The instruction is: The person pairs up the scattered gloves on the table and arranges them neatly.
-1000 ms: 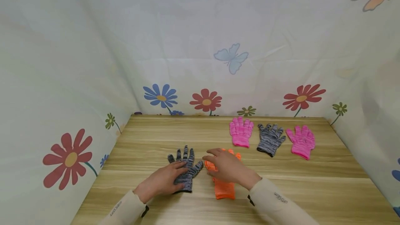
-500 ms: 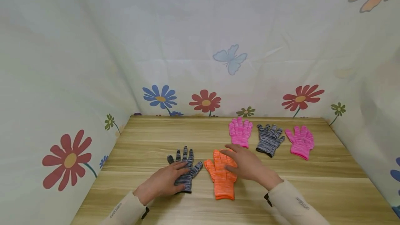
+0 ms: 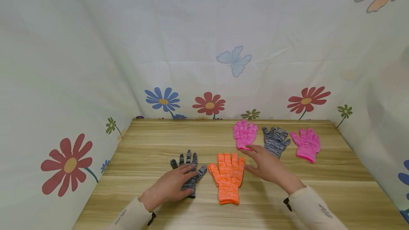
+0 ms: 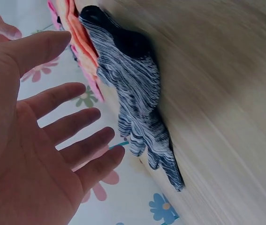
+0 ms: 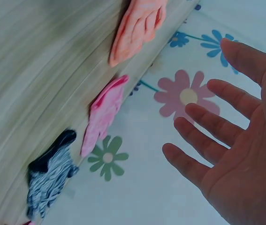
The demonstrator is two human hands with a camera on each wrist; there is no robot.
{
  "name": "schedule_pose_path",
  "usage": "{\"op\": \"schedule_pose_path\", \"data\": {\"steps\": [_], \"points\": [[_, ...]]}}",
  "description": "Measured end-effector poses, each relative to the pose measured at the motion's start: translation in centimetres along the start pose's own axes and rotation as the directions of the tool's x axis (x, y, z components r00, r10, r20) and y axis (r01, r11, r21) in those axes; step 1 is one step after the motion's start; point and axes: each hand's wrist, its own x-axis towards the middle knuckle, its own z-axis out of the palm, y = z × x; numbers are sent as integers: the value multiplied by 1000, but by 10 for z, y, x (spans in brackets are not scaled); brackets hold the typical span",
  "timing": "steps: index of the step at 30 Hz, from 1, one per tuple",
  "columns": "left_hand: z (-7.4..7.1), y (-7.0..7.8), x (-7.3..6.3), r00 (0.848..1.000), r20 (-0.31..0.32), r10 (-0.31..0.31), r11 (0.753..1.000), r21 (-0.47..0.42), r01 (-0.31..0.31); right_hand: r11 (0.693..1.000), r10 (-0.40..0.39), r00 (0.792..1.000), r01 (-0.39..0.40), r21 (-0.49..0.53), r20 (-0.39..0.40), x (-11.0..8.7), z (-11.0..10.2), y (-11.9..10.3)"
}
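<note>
One black-and-grey striped knit glove (image 4: 133,75) is lying under the left hand (image 3: 169,184), one bright orange knit glove (image 3: 229,180) beside the right hand (image 3: 267,165); both hands are hovering, fingers apart. Both gloves are lying away from the far edge of the wood-grain tabletop (image 3: 153,137).

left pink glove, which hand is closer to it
Right: the right hand hovers just in front of the left pink glove; the left hand is farther off, over the near grey glove.
</note>
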Motion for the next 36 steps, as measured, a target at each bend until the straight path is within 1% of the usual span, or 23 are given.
{"op": "schedule_pose_path", "data": {"steps": [4,7,12,18,26,36], "points": [[0,2,1,1000,-7,3,1000,12,-3,1000,5,1000,-5,5,-10,-3,0,9],[0,2,2,1000,2,-2,1000,12,2,1000,-1,1000,1,-3,-21,-5,-1,13],[-1,3,0,1000,5,-3,1000,8,3,1000,17,1000,-17,-2,-18,-7,1,21],[-1,3,0,1000,-6,9,1000,12,-9,999,39,999,-39,-5,-21,-7,4,35],[-1,4,0,1000,-16,18,1000,20,-18,996,95,995,-95,-1,-5,-5,5,55],[0,6,-5,999,-27,21,1000,23,-20,988,155,987,-156,12,46,-3,11,86]]}}
